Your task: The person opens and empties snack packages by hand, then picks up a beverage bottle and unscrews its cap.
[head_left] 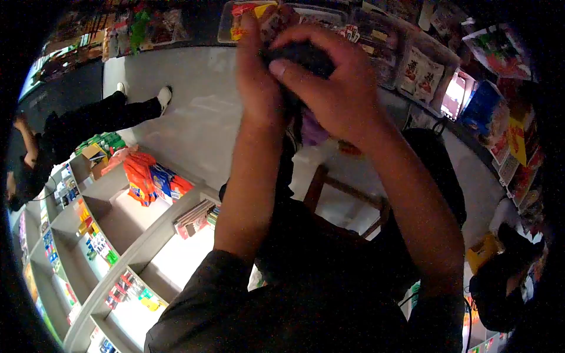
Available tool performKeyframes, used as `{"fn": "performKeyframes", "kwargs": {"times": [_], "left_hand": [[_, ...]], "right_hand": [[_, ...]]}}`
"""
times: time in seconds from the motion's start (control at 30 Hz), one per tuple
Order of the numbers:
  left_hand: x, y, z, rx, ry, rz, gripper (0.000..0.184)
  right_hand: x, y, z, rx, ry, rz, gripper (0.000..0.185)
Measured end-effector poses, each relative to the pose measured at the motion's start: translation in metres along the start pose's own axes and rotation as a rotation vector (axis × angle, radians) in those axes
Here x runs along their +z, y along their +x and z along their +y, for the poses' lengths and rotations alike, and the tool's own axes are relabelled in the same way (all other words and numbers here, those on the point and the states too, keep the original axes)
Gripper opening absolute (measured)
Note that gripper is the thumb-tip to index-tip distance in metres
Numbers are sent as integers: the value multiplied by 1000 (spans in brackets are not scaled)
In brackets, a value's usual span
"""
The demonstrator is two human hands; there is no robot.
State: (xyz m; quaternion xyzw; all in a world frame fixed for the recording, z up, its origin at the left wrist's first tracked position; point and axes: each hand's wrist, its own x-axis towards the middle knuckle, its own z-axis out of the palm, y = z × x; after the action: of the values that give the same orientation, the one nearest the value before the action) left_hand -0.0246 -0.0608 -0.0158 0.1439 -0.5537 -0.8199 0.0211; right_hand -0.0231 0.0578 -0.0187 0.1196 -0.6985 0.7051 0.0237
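Note:
Both my hands are raised together in front of me around a dark, soft-looking bundle (307, 59) whose kind I cannot make out. My right hand (344, 82) curls over it, with the thumb and index finger bent around its near side. On the other side my left hand (257, 76) presses against the bundle, seen edge-on with most of its fingers hidden. Just below the hands shows a purple piece (312, 130), partly covered by my right wrist. Whether it joins the dark bundle is unclear.
Packaged goods (421, 73) line a counter ahead and to the right, with a lit phone screen (456, 94). A wooden stool (347, 191) stands below my arms. White shelving (112, 235) with small boxes and an orange bag (144, 173) is at left. Another person's legs (112, 112) extend there.

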Motion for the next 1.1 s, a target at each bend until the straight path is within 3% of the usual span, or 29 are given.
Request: {"fn": "performKeyframes", "kwargs": {"times": [0.03, 0.1, 0.13, 0.2, 0.27, 0.33, 0.37, 0.43, 0.47, 0.57, 0.6, 0.7, 0.8, 0.9, 1.0, 1.1], "left_hand": [[1, 1, 12, -70, -124, -3, 60], [6, 3, -2, 83, -129, -278, 73], [4, 18, -6, 105, -314, -640, 83], [17, -12, 3, -281, -376, -140, 77], [51, -22, 27, -349, -184, -28, 75], [36, -19, -22, -29, -11, -275, 55], [24, -11, -42, 110, 192, -251, 55], [18, -1, -54, 392, 600, -189, 55], [8, 0, -45, 134, 407, -231, 53], [5, -2, -1, -370, -561, -193, 73], [0, 7, 1, -181, -440, -349, 73], [-2, 2, -4, -240, -471, -367, 68], [14, -5, 5, -256, -184, -238, 49], [21, -9, -9, -364, -373, -111, 47], [21, -3, -8, -245, -483, -66, 50], [14, 2, -11, -191, -526, -14, 51]], "right_hand": [[-3, 1, -6, -24, 30, -58, 26], [-8, 5, -8, -41, 55, -104, 25], [-11, 7, -5, -31, 47, -86, 25], [-10, 9, 0, -27, 109, -24, 23], [-6, 11, 9, -43, 249, 55, 22], [-8, 17, 43, -65, -75, 257, 22], [-11, 18, 53, -74, -241, 360, 23], [-16, 17, 32, -10, -323, 212, 23], [-17, 15, 20, 21, -362, 136, 24], [-14, 7, -1, 20, 25, -134, 24], [-11, 7, 0, 82, 168, -150, 25], [-16, 10, 0, 105, 72, -101, 26], [-9, 11, 21, 16, 124, 32, 21], [-19, 16, 14, 35, -82, 109, 19], [-12, 17, 26, 9, -555, 266, 27], [-3, 9, 22, 41, -495, 119, 27]]}}
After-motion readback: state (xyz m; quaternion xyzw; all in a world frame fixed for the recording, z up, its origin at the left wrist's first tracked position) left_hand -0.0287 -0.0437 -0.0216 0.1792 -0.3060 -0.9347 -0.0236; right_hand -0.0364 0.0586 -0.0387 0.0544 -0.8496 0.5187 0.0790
